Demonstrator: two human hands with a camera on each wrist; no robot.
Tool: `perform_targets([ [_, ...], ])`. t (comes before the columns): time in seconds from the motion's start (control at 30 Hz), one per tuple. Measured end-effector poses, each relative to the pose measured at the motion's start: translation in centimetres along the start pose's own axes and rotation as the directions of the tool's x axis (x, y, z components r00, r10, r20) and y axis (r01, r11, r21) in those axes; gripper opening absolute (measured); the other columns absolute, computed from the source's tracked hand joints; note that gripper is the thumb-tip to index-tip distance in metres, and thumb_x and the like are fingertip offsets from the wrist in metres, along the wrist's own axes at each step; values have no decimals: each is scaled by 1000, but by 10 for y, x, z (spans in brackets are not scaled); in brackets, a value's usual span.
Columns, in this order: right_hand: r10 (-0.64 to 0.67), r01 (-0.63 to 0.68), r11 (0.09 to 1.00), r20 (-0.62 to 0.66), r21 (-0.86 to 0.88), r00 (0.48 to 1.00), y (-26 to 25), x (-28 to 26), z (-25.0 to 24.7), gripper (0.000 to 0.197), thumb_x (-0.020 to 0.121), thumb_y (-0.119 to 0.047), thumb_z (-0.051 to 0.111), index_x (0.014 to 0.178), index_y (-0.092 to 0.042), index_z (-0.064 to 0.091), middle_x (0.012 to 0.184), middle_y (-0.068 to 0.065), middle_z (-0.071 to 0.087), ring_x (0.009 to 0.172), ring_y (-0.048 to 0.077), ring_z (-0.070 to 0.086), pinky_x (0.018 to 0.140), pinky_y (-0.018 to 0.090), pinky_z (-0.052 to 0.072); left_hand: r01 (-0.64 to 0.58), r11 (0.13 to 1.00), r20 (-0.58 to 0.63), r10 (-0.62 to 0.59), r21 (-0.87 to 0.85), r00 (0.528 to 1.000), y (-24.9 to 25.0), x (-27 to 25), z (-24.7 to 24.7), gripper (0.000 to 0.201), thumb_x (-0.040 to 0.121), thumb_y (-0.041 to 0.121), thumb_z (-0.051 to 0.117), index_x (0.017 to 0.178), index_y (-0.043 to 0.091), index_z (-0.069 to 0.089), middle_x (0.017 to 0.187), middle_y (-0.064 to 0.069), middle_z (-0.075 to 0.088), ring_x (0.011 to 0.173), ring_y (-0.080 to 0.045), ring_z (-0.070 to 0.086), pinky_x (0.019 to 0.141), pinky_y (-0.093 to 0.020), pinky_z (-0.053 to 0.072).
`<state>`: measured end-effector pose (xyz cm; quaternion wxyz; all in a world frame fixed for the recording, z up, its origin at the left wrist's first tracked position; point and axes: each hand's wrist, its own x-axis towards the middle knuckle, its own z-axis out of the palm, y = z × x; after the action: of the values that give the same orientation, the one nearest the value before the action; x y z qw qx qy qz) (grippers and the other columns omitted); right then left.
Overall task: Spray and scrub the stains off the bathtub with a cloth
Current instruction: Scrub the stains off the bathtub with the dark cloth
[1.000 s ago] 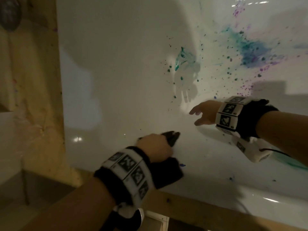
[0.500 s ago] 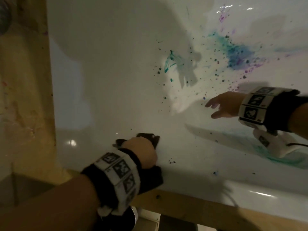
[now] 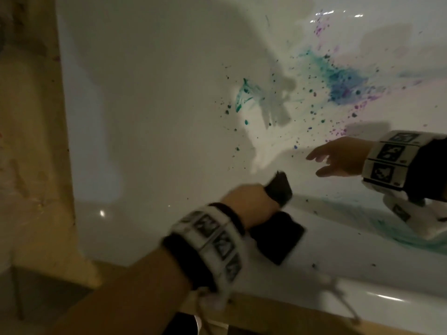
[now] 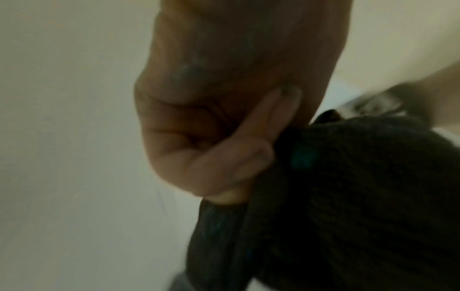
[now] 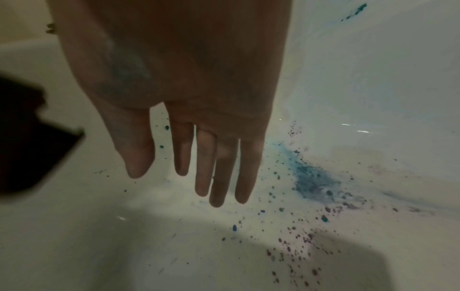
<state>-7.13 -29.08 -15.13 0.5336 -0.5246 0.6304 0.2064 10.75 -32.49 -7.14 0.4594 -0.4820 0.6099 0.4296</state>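
Here the left hand (image 3: 251, 204) grips the cloth (image 3: 278, 189) just beside the stains (image 3: 343, 85).

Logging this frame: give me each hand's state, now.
Left hand: closed, gripping the dark cloth.
Right hand: open, fingers straight, holding nothing, over the bathtub.

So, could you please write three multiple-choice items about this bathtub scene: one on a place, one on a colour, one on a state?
1. Where is the dark cloth?
A. In the left hand
B. In the right hand
C. On the wooden ledge

2. What colour is the largest stain?
A. Red
B. Blue-teal
C. Yellow

3. How are the right hand's fingers?
A. Clenched
B. Gripping a bottle
C. Extended, holding nothing

Key: 1 A, the left wrist view shows fingers curled round it; 2 B, a blue-teal patch on the bathtub; 3 C, the fingers hang straight and bare.
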Motion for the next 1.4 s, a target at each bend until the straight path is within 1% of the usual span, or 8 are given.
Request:
perform_targets([
  [0.17,16,-16,1000,36,5,999,-5,3,2,47,91,-30,55,136,-22,42,134,-3,51,123,16,47,108,29,28,252,783,-339,-56,569,939,-95,-34,-44,42,93,23,40,135,14,39,110,0,61,89,-19,60,47,-21,26],
  [0.33,-69,74,996,107,-44,992,-33,16,19,52,91,-32,55,139,-24,38,138,-4,47,126,15,43,107,27,28,418,833,-182,-377,362,908,-140,-7,-29,30,98,19,37,122,2,38,88,-5,56,69,-16,53,58,-26,41],
  [0.5,-141,185,981,455,-54,879,-58,5,41,80,81,-54,59,145,-42,13,154,-3,21,139,21,25,111,37,22,398,825,-57,-411,402,910,-131,16,-30,42,99,20,37,133,-3,27,127,-15,50,116,-28,52,97,-37,43],
  [0.77,-127,177,984,586,-28,800,-45,-5,64,75,82,-67,43,142,-52,1,155,-16,-5,144,22,8,116,43,8,242,893,85,-295,379,952,-69,45,-11,47,98,22,40,137,-3,30,137,-16,44,124,-28,46,101,-33,37],
  [1.0,-125,173,985,601,-23,790,-47,1,60,78,80,-66,49,142,-52,4,156,-15,-2,144,21,10,114,44,12,60,963,212,-118,261,970,-25,52,-18,46,98,27,40,138,4,34,135,-15,45,119,-29,50,79,-25,39],
  [1.13,-135,193,981,602,-32,787,-50,5,55,78,81,-60,55,143,-50,8,156,-12,4,143,20,14,115,40,16,89,877,17,-110,472,994,-57,35,-63,51,97,21,38,145,11,23,139,-13,44,121,-25,48,92,-25,37],
  [1.23,-136,204,978,595,-49,793,-52,10,51,78,80,-57,59,142,-50,13,156,-5,14,140,22,21,113,39,22,125,783,120,-247,610,961,-88,32,-59,58,98,19,33,149,8,7,146,-14,34,128,-27,43,105,-32,31],
  [1.4,-138,207,976,556,-62,820,-56,20,44,69,85,-42,61,144,-41,24,151,1,27,138,23,27,110,35,25,171,858,151,-274,483,950,-80,59,-23,49,98,20,36,141,-2,25,143,-17,38,129,-28,41,103,-32,34],
])
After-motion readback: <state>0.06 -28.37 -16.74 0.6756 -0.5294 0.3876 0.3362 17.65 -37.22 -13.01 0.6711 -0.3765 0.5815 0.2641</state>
